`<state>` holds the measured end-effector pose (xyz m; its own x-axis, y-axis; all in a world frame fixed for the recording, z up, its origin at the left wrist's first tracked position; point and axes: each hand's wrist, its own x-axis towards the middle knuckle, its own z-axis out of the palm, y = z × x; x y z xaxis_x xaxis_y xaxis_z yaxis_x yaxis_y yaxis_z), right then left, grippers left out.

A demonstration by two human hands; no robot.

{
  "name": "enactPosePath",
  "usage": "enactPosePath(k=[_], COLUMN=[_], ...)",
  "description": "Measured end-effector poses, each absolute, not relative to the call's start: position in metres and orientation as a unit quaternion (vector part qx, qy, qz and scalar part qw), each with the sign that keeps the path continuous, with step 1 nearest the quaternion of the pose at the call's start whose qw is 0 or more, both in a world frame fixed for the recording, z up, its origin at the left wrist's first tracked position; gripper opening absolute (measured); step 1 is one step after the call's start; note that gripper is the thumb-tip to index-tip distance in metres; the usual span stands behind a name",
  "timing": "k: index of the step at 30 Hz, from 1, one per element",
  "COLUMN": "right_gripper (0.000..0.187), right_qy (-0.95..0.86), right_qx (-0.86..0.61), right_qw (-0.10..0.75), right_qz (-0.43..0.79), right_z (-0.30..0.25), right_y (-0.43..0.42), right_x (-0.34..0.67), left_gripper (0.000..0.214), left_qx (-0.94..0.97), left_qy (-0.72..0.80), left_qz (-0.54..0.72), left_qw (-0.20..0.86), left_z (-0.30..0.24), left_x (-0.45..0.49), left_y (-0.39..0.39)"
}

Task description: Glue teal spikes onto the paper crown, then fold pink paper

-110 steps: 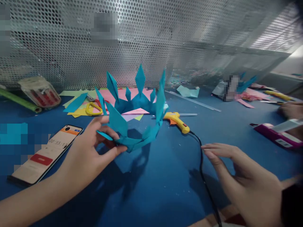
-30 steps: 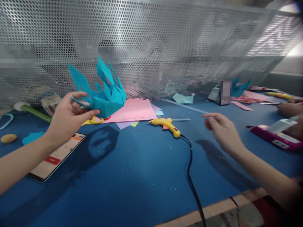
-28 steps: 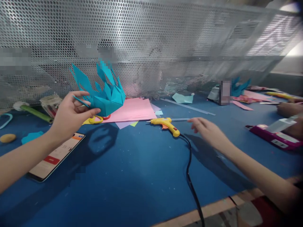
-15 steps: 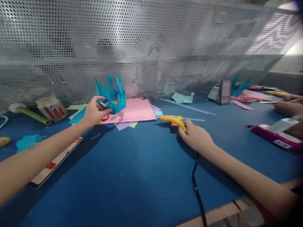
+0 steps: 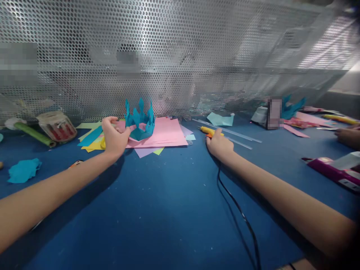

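Near the far edge of a blue table (image 5: 157, 210), left of its middle, a blue paper crown (image 5: 144, 131) sits upright on a stack of pink sheets (image 5: 170, 133), its spikes pointing up before a metal mesh screen (image 5: 168, 56). A person's left hand (image 5: 114, 135) is at the crown's left side, fingers curled and thumb at the band; whether it pinches the paper cannot be told. Right of the middle, the right hand (image 5: 221, 145) is clamped around the handle of a yellow glue gun (image 5: 207, 131), whose black cord (image 5: 239, 208) runs to the near edge. The step in hand appears to be the placing of the crown on the stack while the gun is held apart from it. From there, freeing the crown would call for fingers drawn clear of the spikes without tipping it, and moving the gun for a firm hold and a slack cord. Clear sticks (image 5: 233, 133) lie just beyond the right hand; a glass jar (image 5: 58, 127) leans toward the far left corner, and a co-worker's hand (image 5: 348, 138) shows at the right.
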<state>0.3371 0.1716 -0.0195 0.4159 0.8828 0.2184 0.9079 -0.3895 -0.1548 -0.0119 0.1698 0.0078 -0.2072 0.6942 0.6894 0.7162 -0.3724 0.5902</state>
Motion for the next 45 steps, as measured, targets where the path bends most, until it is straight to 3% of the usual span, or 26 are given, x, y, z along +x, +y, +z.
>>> enactPosePath(k=[6,17,22,29,37,45], right_gripper=[0.036,0.036,0.035,0.035,0.038,0.03], right_qy=[-0.57,-0.66,-0.682,-0.75,-0.841,-0.803], right_qx=[-0.796,-0.674,-0.647,-0.569,-0.45,-0.492], right_qw=[0.15,0.159,0.181,0.236,0.289,0.334], right_qz=[-0.139,-0.289,-0.291,-0.243,-0.086,-0.014], right_z=[-0.022,-0.027,-0.032,-0.026,-0.021,0.026], right_y=[0.171,0.169,0.174,0.172,0.164,0.155], right_x=[0.339,0.341,0.344,0.339,0.279,0.299], left_gripper=[0.032,0.034,0.035,0.035,0.034,0.034], left_qx=[-0.85,-0.849,-0.831,-0.767,-0.839,-0.849], left_qy=[-0.441,-0.524,-0.551,-0.619,-0.51,-0.513], left_qz=[-0.288,-0.07,-0.061,-0.141,-0.168,-0.112], left_qw=[-0.033,0.013,0.04,0.095,0.094,0.062], left_z=[0.0,-0.002,-0.005,-0.014,-0.011,0.009], left_x=[0.027,0.058,0.064,0.074,0.078,0.073], left_y=[0.163,0.209,0.203,0.192,0.18,0.157])
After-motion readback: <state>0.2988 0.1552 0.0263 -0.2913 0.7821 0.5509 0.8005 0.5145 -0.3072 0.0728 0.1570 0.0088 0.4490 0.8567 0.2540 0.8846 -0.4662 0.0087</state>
